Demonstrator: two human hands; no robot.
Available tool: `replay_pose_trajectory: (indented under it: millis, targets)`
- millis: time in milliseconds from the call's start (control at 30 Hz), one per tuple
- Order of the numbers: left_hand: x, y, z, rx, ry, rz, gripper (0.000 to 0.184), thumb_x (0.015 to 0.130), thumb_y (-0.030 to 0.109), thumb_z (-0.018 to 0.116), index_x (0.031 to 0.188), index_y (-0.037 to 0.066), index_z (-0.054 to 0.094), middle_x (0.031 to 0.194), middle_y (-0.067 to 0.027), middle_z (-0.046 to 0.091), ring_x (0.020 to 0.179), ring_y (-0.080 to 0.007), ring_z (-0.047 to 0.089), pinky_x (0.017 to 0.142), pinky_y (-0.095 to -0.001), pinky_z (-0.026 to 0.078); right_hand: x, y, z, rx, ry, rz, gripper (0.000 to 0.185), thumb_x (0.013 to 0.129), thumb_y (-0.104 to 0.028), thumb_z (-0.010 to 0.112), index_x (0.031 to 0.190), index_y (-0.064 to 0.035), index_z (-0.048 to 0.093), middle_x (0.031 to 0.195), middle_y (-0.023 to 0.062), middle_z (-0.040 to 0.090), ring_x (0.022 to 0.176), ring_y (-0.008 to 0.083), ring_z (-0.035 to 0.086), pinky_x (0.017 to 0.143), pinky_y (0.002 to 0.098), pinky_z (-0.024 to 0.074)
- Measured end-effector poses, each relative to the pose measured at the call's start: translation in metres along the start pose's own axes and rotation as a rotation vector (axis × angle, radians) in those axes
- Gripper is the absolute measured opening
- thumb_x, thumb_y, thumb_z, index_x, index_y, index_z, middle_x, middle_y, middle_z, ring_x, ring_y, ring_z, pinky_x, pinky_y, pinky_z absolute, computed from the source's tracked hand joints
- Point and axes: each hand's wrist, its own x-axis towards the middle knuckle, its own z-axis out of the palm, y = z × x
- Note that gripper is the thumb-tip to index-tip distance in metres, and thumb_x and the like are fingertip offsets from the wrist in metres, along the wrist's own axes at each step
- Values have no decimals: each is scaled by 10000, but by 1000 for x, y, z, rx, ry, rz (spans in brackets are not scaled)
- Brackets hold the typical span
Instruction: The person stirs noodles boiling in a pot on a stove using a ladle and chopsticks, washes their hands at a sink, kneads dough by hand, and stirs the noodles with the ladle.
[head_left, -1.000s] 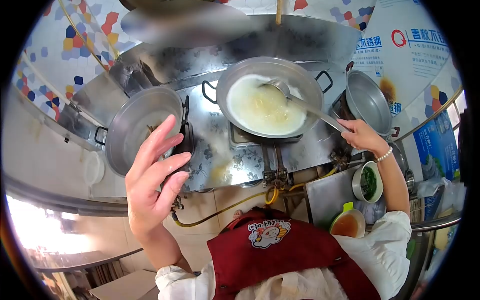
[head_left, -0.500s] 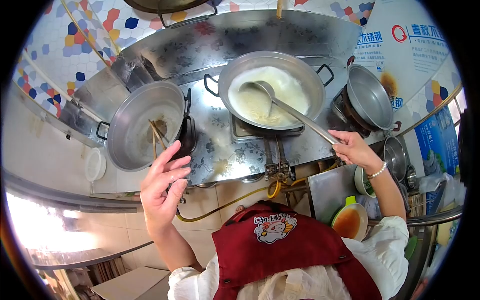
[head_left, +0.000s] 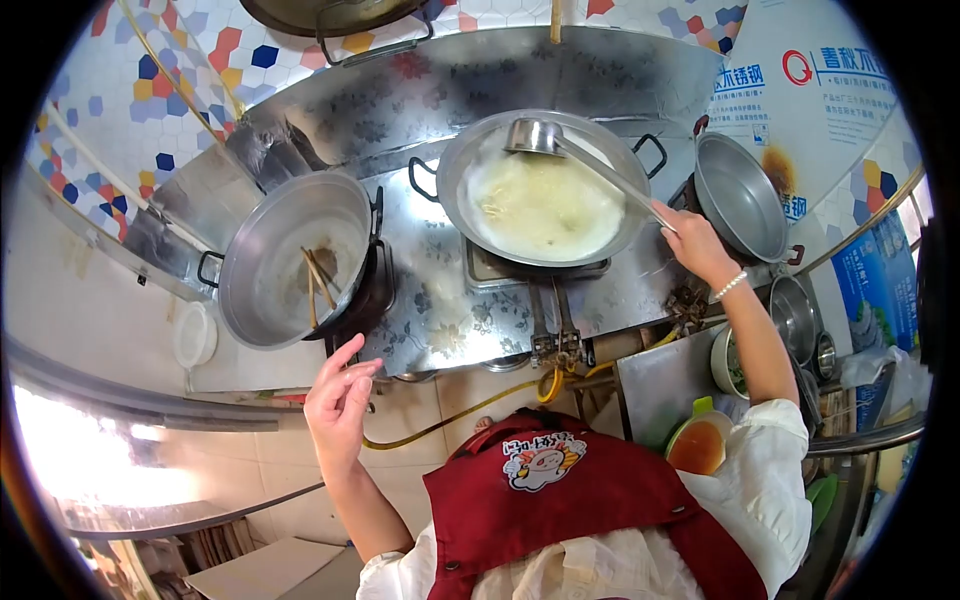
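Observation:
My right hand (head_left: 697, 242) is closed around the handle end of a metal ladle (head_left: 608, 172). The ladle's bowl is tilted at the far inner side of the large two-handled pot (head_left: 455, 207). Pale, foamy liquid with what look like noodles (head_left: 545, 205) fills that pot, which sits on a burner. My left hand (head_left: 340, 400) hangs in the air below the left pot (head_left: 243, 262), fingers apart and holding nothing. Inside the left pot rests a pair of wooden chopsticks (head_left: 318, 285) over a brownish patch on its bottom.
An empty-looking metal pan (head_left: 738, 190) stands at the right on another burner. Below it are metal bowls (head_left: 790, 310) and a green-handled container of reddish-brown liquid (head_left: 698, 445). A white plastic tub (head_left: 195, 335) is at the left. A yellow hose (head_left: 470, 408) runs under the stove edge.
The ladle's bowl has moved from the pot's middle to its far side and tipped. My right hand moved up with it. My left hand drew down and away from the left pot.

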Motion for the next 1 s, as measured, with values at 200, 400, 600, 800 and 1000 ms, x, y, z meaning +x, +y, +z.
replay_pose_trajectory:
  millis: [200,400,600,800,1000]
  targets:
    - [-1,-15,2,-95,70,-96,129,862,11,581,923,-76,654,1170,-207,588,878,-224,650,750,-298,520,-22,-1,-51,282,-311,227,520,852,-81,561,1356,-40,440,632,99,540,524,141,485,538,269,417]
    - [8,-17,5,-174,82,-104,129,875,27,582,908,-80,648,1162,-207,590,885,-235,651,801,-330,524,-30,-52,-100,653,-578,615,523,883,-70,504,1392,-33,391,580,-16,471,430,54,399,402,226,362]
    - [3,-35,18,-164,-14,-174,129,865,40,598,908,-59,670,1129,-180,612,884,-188,635,790,-290,502,-57,-66,-88,900,-485,693,515,880,-40,520,1379,-7,398,603,-33,471,449,30,390,400,193,328]
    - [-12,-109,81,-124,-200,-347,149,861,104,612,921,-10,686,992,-116,675,835,-160,626,763,-275,481,-104,-72,-28,744,-219,584,520,858,-54,560,1366,-67,449,621,-54,483,467,31,399,449,200,328]
    - [-40,-210,193,142,-559,-421,306,914,263,548,896,-23,655,778,-131,672,722,-162,626,687,-311,487,-127,-66,31,523,142,403,501,832,-72,572,1322,-40,476,1073,163,580,924,243,571,798,284,442]
